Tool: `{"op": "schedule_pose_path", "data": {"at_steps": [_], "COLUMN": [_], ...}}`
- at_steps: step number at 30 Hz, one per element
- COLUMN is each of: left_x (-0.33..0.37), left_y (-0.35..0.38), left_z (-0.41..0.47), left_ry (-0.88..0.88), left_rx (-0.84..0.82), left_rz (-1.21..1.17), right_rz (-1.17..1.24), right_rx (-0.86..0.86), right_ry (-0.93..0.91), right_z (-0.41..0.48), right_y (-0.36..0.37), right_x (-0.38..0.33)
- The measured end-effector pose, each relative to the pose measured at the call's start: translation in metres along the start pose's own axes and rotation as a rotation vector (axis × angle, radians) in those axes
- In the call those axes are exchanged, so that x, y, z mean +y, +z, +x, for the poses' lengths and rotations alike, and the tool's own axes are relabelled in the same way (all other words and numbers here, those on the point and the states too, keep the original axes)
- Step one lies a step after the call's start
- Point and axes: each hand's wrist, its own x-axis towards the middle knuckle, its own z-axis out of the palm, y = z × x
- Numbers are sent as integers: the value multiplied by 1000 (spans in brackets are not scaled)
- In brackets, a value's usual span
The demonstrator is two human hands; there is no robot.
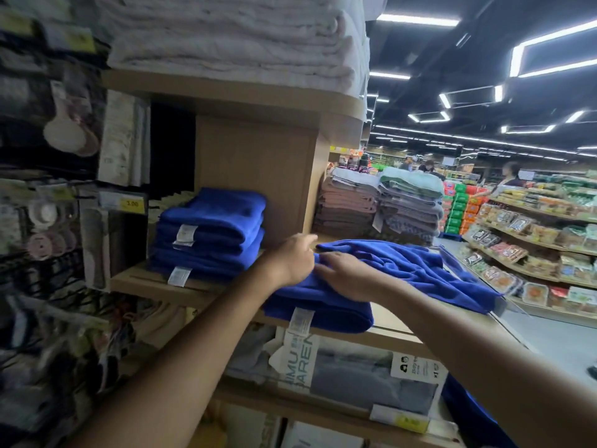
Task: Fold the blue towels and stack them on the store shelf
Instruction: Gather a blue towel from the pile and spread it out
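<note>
A stack of folded blue towels (210, 234) with white tags sits on the wooden shelf (155, 282) at the left. To its right lies a partly folded blue towel (326, 305) with a white tag at its front edge, and behind it a loose, rumpled blue towel (420, 270) spreads toward the shelf's right end. My left hand (292, 258) rests at the folded towel's back left edge. My right hand (347, 274) lies flat on top of it, fingers spread. Neither hand visibly grips the cloth.
White towels (232, 40) are piled on the shelf above. Brown and grey towel stacks (378, 208) stand behind the wooden divider (255, 176). Packaged goods (358, 376) fill the shelf below. Hanging items cover the left wall. An aisle with food shelves (533, 240) and people lies at the right.
</note>
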Motion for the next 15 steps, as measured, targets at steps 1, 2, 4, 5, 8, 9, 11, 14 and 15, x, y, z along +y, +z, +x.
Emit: {"op": "schedule_pose_path", "data": {"at_steps": [1,2,4,5,8,9,11,14,15], "left_x": [0,-3,-16,-23,-32,-32,-32,-30,-30], "left_y": [6,11,19,22,28,29,28,26,25], "left_z": [1,0,-3,-4,-7,-8,-8,-9,-10], "left_ry": [-13,-34,-70,-74,-63,-64,-69,-79,-79], "left_rx": [-57,-109,-187,-218,-249,-250,-255,-251,-249], "left_rz": [68,126,192,199,214,216,209,187,182], "right_rz": [-34,-58,-88,-89,-93,-100,-107,-60,-12], "right_rx": [-24,-30,-24,-23,-35,-39,-39,-10,27], "right_ry": [-5,-10,-11,-9,-3,4,3,-11,-6], "right_z": [-4,-7,-11,-12,-10,-9,-6,-7,-9], "right_y": [6,12,22,25,33,36,38,37,35], "right_x": [1,3,7,9,14,14,14,17,19]}}
